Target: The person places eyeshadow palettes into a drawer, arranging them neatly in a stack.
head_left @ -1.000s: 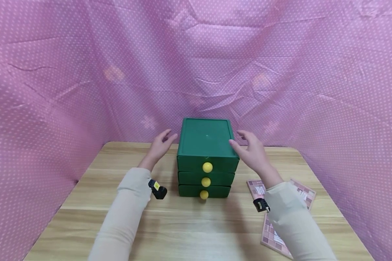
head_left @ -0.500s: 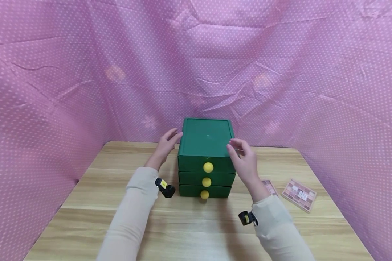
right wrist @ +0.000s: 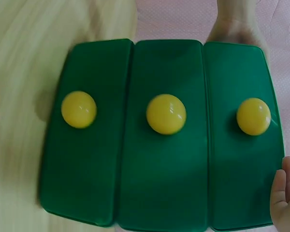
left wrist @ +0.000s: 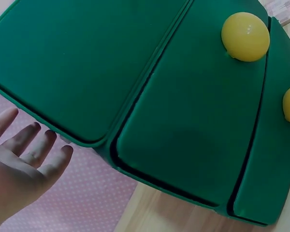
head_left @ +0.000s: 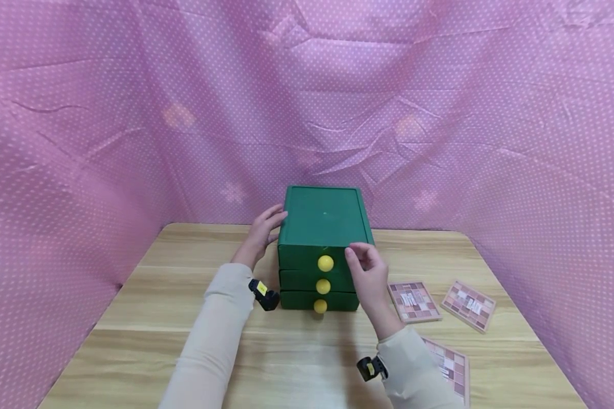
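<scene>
A green cabinet [head_left: 323,215] with three stacked drawers stands on the table, every drawer closed. Each front carries a round yellow knob; the top knob [head_left: 325,263] is the highest. My left hand [head_left: 261,234] is at the cabinet's left side, fingertips right at its upper edge. In the left wrist view, that hand's fingers [left wrist: 41,147] are spread and relaxed beside the green wall. In front of the top drawer's right end, my right hand [head_left: 370,277] hovers with loosely bent fingers and holds nothing. The right wrist view has all three fronts, with fingers [right wrist: 279,186] near the top one.
To the right lie three pink checkered palettes: one by the cabinet [head_left: 414,302], another farther right [head_left: 469,307], and a third nearer palette [head_left: 452,372] partly behind the right sleeve [head_left: 414,363]. Pink dotted cloth [head_left: 307,113] hangs behind and around the wooden table [head_left: 184,295].
My left hand has moved right, up to the cabinet's side. My right hand has come left and nearer, from beside the cabinet to before its front, uncovering palettes. The cabinet has stayed put.
</scene>
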Action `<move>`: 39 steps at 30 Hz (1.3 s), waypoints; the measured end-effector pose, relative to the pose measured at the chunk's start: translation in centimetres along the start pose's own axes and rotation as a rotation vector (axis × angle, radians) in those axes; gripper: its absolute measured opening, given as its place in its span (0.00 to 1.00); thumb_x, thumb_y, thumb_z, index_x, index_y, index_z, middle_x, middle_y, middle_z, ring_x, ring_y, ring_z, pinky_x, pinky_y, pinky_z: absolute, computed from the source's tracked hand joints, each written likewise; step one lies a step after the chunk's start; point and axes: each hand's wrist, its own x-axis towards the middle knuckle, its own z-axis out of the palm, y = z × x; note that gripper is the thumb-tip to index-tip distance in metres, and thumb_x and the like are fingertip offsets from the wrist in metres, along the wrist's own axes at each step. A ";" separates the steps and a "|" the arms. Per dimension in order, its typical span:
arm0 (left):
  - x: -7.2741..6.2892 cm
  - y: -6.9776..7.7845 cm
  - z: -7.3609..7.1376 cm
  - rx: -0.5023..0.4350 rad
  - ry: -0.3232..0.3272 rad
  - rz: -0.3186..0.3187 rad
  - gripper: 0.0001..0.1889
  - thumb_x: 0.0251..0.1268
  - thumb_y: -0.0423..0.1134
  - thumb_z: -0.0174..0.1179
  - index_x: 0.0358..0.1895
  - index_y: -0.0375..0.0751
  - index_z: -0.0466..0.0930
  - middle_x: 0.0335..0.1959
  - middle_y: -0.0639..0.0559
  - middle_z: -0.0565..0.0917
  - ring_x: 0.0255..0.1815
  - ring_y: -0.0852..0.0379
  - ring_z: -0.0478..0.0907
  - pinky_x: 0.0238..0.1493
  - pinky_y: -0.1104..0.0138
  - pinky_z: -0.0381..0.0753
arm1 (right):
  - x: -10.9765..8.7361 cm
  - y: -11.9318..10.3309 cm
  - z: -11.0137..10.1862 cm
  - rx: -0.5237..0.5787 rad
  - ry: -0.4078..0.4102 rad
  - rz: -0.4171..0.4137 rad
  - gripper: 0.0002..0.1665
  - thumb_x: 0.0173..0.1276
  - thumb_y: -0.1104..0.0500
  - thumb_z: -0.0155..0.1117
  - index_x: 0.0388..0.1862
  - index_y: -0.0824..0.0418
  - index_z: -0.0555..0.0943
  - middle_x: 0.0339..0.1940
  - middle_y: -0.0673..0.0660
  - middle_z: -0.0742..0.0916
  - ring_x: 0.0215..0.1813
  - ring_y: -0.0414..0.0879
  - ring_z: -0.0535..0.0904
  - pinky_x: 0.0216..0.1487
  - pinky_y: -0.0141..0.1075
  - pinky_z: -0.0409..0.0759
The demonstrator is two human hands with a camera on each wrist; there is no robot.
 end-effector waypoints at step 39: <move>0.5 -1.0 -0.3 -0.091 -0.050 -0.037 0.25 0.59 0.38 0.52 0.62 0.44 0.60 0.59 0.48 0.61 0.58 0.52 0.59 0.50 0.58 0.67 | -2.2 3.1 3.5 0.097 0.003 0.565 0.25 0.53 0.45 0.61 0.33 0.68 0.77 0.30 0.60 0.82 0.35 0.54 0.77 0.39 0.41 0.75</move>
